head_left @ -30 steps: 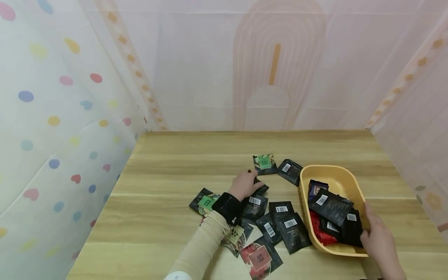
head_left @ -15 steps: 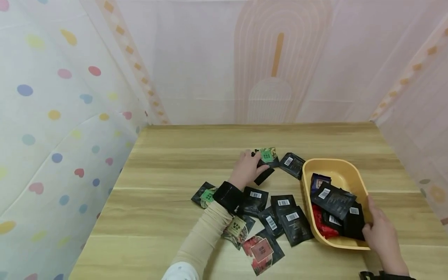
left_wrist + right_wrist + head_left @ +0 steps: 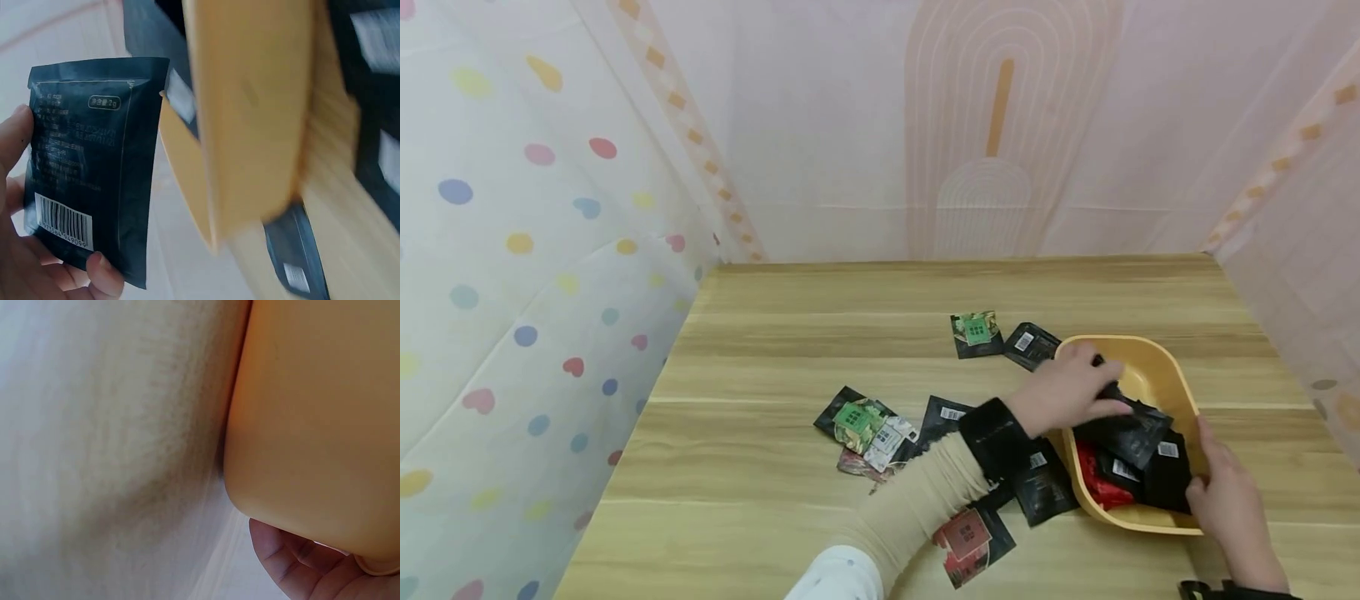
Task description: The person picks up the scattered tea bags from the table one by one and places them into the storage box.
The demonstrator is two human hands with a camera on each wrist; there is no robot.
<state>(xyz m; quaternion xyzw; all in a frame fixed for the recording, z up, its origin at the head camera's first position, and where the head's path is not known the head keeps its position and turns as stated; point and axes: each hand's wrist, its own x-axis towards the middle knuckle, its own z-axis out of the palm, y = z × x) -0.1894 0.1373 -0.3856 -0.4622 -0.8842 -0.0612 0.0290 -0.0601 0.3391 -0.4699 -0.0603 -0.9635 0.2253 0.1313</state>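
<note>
My left hand (image 3: 1067,392) is over the left side of the yellow plastic bin (image 3: 1157,379). It pinches a flat black sachet (image 3: 100,150) with a white barcode and small printed text, thumb on one edge and fingers behind and below. In the head view that sachet is mostly hidden behind the hand. My right hand (image 3: 1232,500) grips the bin's right side near the front corner; its curled fingers (image 3: 300,562) show under the rim in the right wrist view. Inside the bin lie several black sachets (image 3: 1168,475) and a red one (image 3: 1101,479).
On the wooden table (image 3: 760,333), left of the bin, several sachets are scattered: a green-labelled one (image 3: 976,332) at the back, a barcoded black one (image 3: 1030,343) against the bin, a red-labelled one (image 3: 968,542) in front, and a small pile (image 3: 857,421) at left.
My left hand picked up a black sachet from the table's middle and carried it right, over the bin. The right hand stays on the bin. The head view tilts slightly.
</note>
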